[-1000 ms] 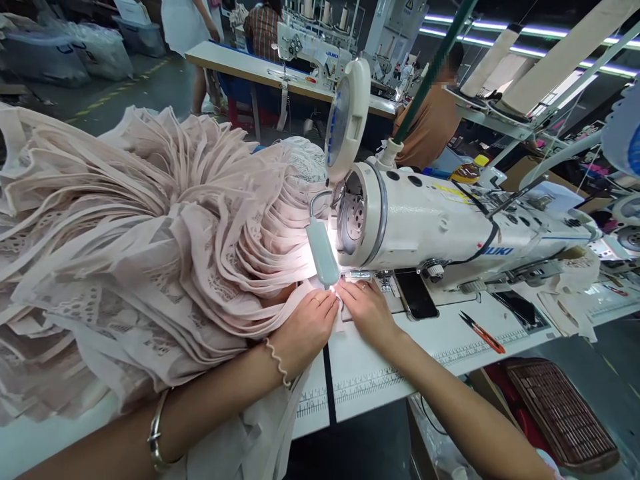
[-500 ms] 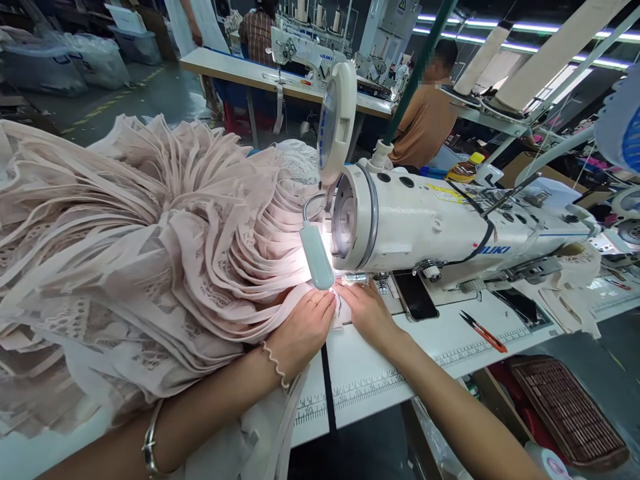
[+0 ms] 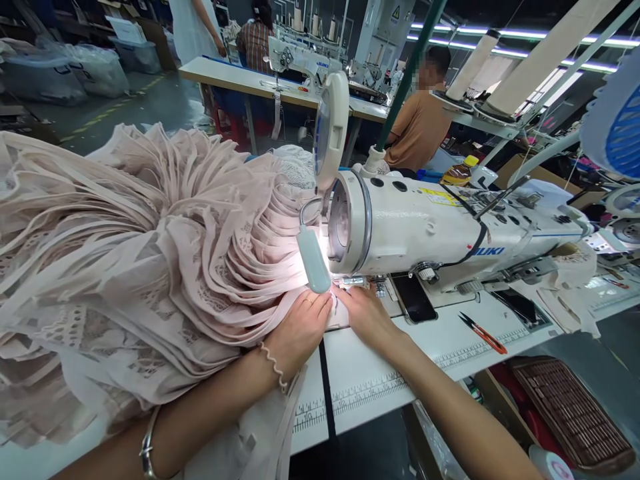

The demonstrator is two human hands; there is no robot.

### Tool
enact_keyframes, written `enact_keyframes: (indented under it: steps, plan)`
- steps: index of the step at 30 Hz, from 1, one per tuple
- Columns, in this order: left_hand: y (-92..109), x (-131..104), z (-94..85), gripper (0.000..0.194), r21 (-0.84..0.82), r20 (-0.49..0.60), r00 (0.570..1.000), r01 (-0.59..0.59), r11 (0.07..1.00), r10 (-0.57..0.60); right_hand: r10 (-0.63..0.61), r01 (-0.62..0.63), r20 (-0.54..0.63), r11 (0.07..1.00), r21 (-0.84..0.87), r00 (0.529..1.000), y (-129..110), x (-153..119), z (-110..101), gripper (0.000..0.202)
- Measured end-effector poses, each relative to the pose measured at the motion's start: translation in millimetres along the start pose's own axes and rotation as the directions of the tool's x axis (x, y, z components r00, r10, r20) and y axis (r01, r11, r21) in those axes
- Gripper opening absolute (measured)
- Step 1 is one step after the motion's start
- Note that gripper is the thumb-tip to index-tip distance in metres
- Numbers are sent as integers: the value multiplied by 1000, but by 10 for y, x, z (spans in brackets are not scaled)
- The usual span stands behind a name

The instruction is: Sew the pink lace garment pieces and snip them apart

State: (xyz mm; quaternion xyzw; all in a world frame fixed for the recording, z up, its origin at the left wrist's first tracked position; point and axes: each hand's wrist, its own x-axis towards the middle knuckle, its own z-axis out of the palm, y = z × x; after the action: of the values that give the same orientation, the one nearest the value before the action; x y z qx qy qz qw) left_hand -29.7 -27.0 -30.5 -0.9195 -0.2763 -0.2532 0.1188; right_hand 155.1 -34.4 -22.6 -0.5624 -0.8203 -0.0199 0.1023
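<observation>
My left hand (image 3: 303, 323) is closed on the edge of a pale pink fabric piece (image 3: 340, 315), below the small lamp (image 3: 314, 260) of a white sewing machine (image 3: 400, 223). On the other side of that edge, my right hand (image 3: 367, 317) grips the fabric near the presser foot, its fingertips close to the left ones. The lamp and machine head partly hide the fingertips, and the needle cannot be made out. A big heap of pink lace-trimmed garments (image 3: 200, 247) spreads left of the machine, against my left forearm.
A phone (image 3: 414, 298) lies beside the machine bed, and orange-handled thread snips (image 3: 483, 332) rest near the printed ruler (image 3: 370, 390). A magnifier (image 3: 331, 130) stands up by the machine head. Thread cones (image 3: 470, 67) rise at the right. Other people sit and stand behind.
The fabric between my hands lies flatter than before, its raised fold gone. Both hands stay near the presser foot. The view has shifted slightly, and a standing person behind shows more.
</observation>
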Motion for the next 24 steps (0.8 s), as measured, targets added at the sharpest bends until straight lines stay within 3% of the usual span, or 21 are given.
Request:
enact_keyframes:
  steps: [9, 17, 21, 24]
  plan:
    - [-18, 31, -48, 34, -12, 65, 997, 33, 999, -32, -12, 13, -59, 1000, 10, 998, 29, -6, 65, 50]
    - [-1, 36, -27, 36, 18, 68, 997, 37, 999, -38, 30, -30, -15, 999, 24, 999, -25, 24, 14, 48]
    - [-41, 41, -100, 32, 112, 91, 996, 6, 994, -16, 39, -28, -73, 989, 143, 997, -16, 7, 21, 51]
    - [-130, 28, -174, 33, 89, 69, 997, 12, 996, -18, 51, -3, -148, 951, 308, 988, 25, -23, 72, 52]
